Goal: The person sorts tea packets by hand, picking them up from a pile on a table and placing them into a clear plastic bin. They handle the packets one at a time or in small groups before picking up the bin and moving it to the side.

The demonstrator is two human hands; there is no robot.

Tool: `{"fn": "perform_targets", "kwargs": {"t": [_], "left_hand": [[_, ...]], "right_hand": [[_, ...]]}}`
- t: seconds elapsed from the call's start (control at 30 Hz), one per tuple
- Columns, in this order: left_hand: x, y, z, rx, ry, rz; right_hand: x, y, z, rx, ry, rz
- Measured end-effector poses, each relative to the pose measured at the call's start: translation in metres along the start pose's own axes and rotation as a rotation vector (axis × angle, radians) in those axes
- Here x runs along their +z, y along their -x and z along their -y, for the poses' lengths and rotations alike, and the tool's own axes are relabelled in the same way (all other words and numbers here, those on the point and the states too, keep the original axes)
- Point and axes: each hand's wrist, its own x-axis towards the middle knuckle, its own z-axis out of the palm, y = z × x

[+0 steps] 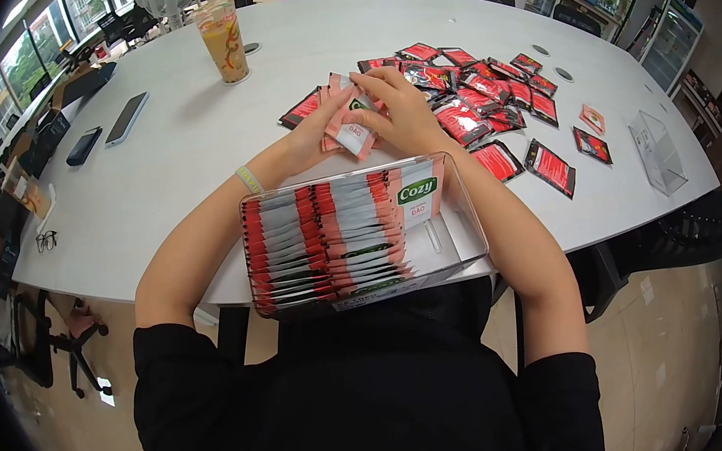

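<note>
Clear box point(460, 215) holds upright sachets point(325, 230); both hands point(405, 110) grip more.

Glossy foil sachets point(483, 92) (red), clear plastic box point(459, 228), smooth matt white table point(163, 167).

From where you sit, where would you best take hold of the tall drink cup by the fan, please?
Grip the drink cup around its upper half, coming in from the side. It stands upright and widens toward the lid, so the hand wedges under the rim rather than slipping.
</note>
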Motion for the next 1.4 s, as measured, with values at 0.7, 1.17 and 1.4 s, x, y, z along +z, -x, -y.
{"fn": "perform_targets", "kwargs": {"t": [0.7, 1.17, 1.4], "left_hand": [[-0.024, -0.004, 0.007, -0.036, 0.201, 0.045], [-0.024, -0.004, 0.005, -0.022, 0.374, 0.07], [-0.029, -0.003, 0.007, -0.005, 0.398, 0.066]], "right_hand": [[-0.098, 0.034, -0.146, 0.725, 0.843, -0.031], [-0.1, 0.028, -0.124, 0.419, 0.555, -0.014], [-0.03, -0.017, -0.018, 0.202, -0.368, -0.28]]}}
